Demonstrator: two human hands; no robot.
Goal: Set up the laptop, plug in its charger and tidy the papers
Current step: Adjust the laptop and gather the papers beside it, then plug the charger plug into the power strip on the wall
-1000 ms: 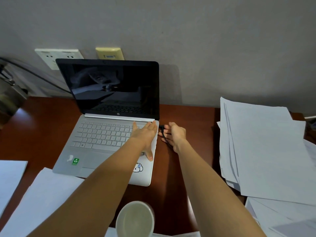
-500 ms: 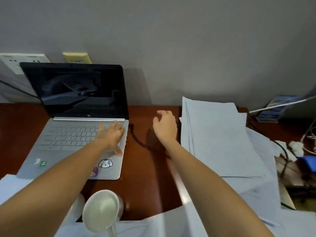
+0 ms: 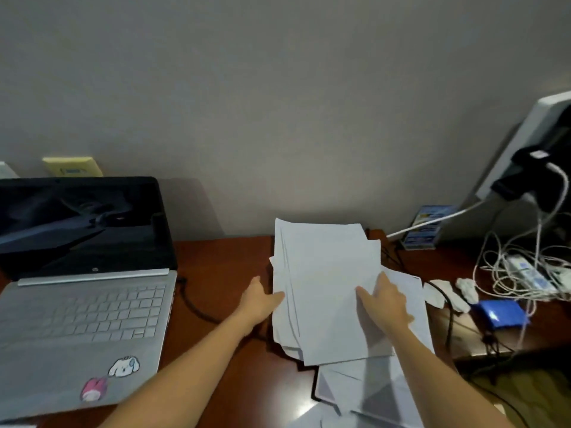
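Observation:
A loose stack of white papers [image 3: 327, 273] lies on the brown desk [image 3: 222, 261], right of centre. My left hand [image 3: 258, 299] presses against the stack's left edge, fingers spread. My right hand [image 3: 384, 299] lies flat on top of the stack near its right side. The silver laptop [image 3: 83, 307] stands open at the left with a dark screen. A black charger cable [image 3: 193, 301] runs from the laptop's right side across the desk toward the papers. More sheets [image 3: 370, 393] spread below the stack.
Wall sockets [image 3: 72, 166] sit behind the laptop. At the right are a tangle of white cables and a power strip [image 3: 525, 270], a blue object [image 3: 500, 313], a small blue box [image 3: 428, 227] and a tilted white device [image 3: 525, 143].
Both hands left the laptop and its cable plug and moved right onto the paper stack. My view swung to the right, so the laptop now sits at the left edge.

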